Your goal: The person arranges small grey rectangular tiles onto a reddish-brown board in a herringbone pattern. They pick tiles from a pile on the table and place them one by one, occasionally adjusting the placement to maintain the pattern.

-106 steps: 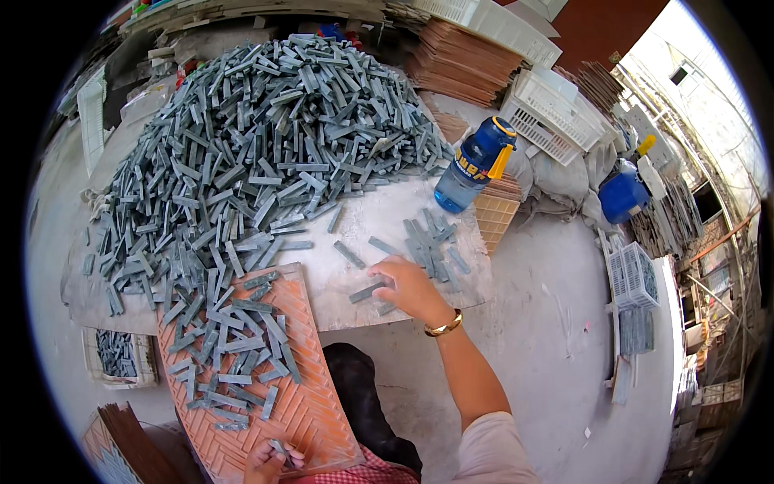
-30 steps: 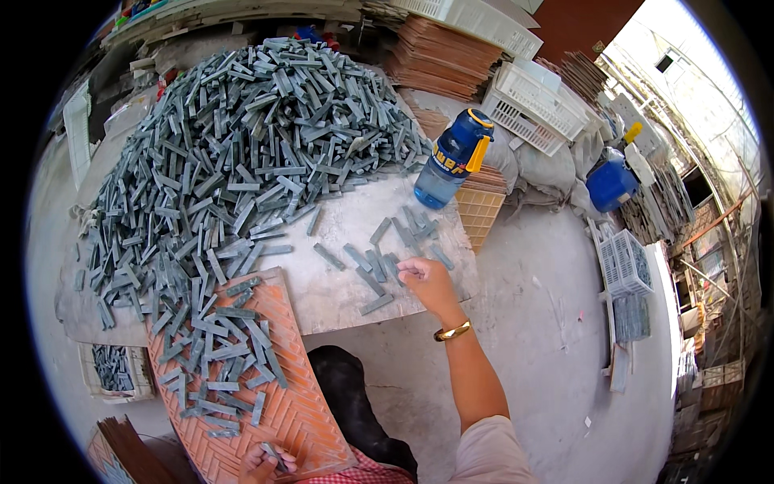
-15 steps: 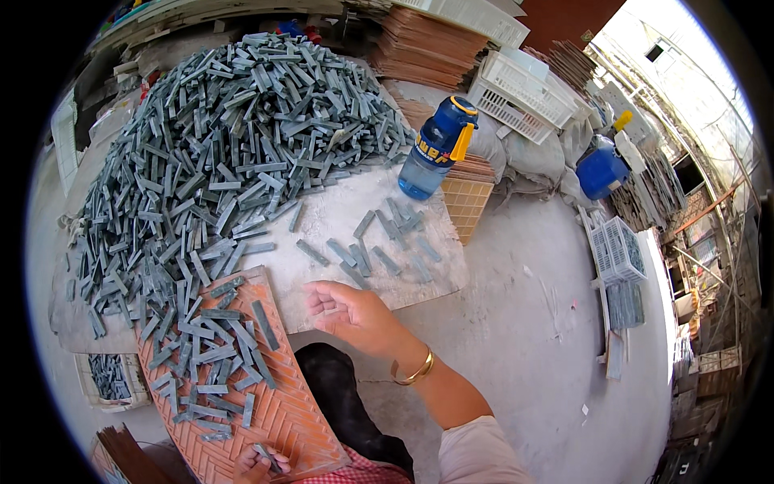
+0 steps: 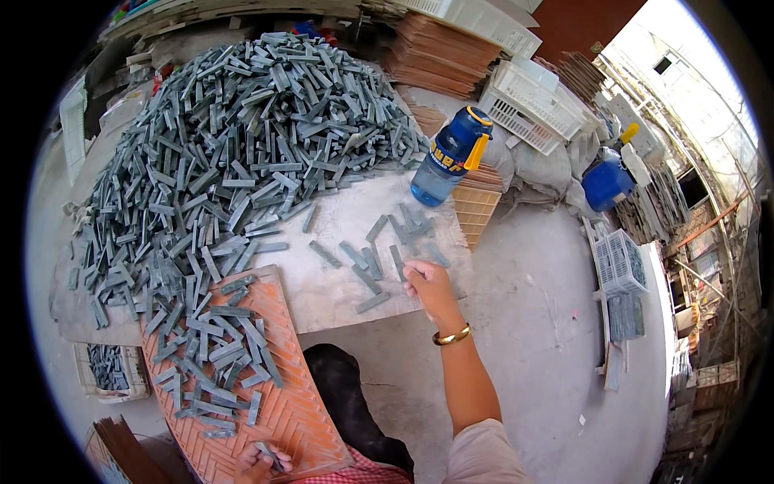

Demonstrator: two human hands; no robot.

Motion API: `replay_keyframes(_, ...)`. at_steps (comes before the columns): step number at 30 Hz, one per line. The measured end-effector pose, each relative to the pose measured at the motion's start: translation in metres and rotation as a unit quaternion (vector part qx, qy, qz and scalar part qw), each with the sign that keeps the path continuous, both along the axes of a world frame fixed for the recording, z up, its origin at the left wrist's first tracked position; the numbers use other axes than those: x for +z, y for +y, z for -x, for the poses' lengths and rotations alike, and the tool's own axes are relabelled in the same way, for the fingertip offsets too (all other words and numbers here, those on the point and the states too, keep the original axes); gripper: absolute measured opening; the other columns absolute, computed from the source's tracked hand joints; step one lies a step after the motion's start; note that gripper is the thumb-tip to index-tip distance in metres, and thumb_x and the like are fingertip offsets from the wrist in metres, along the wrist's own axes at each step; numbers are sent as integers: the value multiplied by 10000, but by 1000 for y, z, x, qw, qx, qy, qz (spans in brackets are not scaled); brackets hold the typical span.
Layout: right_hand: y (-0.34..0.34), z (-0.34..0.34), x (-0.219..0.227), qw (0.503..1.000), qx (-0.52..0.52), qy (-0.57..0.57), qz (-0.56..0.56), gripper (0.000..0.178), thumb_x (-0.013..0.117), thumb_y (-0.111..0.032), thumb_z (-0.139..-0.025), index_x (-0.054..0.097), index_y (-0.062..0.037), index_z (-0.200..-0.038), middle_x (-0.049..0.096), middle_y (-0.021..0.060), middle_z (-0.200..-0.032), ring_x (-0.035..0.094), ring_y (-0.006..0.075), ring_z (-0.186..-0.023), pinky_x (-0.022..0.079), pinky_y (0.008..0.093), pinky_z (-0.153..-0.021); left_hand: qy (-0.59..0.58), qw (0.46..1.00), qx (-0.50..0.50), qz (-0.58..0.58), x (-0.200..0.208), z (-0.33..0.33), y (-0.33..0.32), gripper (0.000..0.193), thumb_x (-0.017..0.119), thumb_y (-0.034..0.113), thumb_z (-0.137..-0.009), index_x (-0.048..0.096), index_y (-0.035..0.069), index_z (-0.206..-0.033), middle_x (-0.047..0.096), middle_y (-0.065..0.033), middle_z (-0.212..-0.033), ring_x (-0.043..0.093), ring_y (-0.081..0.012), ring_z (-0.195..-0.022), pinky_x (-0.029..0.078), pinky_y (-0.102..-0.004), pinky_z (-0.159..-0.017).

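Head view showed a large heap of grey-blue stone strips on a pale slab table, then an orange herringbone-grooved tray partly filled. The right hand pinched one loose grey strip at the table edge. The left hand gripped the tray's near rim. Such strips appeared rigid, brittle and light; they are best held across the long edges.

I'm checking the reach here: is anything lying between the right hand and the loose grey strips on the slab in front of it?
Nothing visible. The right hand already rests at the loose grey strips on the slab; the blue bottle stands farther back, off that path.
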State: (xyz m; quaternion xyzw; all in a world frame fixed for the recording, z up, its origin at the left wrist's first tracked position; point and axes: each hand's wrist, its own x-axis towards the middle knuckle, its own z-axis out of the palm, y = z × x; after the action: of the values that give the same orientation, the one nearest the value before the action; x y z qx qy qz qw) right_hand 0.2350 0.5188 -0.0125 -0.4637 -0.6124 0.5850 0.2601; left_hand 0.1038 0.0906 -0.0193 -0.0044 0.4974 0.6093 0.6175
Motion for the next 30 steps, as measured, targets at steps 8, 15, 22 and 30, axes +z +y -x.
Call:
replay_keyframes(8, -8, -6, 12, 999, 27, 22, -10, 283, 595, -82, -860, 588, 99, -1077, 595, 54, -793, 554, 105, -661, 458, 228, -581, 0, 1000, 9, -15, -3, -1, 1, 98, 497, 152, -949, 527, 82, -1010, 590, -44, -905, 580, -140, -808, 515, -299, -712)
replay_keyframes(15, -4, -7, 0, 808, -2, -288, -514, 243, 661, -101, -791, 594, 9, -997, 619, 138, -835, 611, 283, -736, 487, 367, -654, 2, 1000, 5, -6, 1, -2, 4, 94, 494, 153, -950, 527, 80, -999, 593, -42, -897, 580, -137, -785, 509, -281, -708)
replay_keyframes(22, -12, 49, 6, 900, 98, -261, -335, 204, 700, -132, -741, 612, -4, -874, 635, 147, -790, 625, 276, -730, 486, 342, -657, 22, 999, 17, -23, 1, -3, 4, 82, 500, 121, -943, 526, 61, -993, 592, -67, -908, 574, -156, -797, 489, -299, -759)
replay_keyframes(30, 19, 30, 0, 983, 132, -86, -98, 197, 644, -91, -778, 637, 23, -939, 649, 76, -750, 620, 161, -689, 483, 286, -624, 7, 999, 22, -32, -7, -2, 0, 85, 488, 117, -948, 523, 60, -1002, 579, -67, -914, 567, -156, -793, 485, -294, -759)
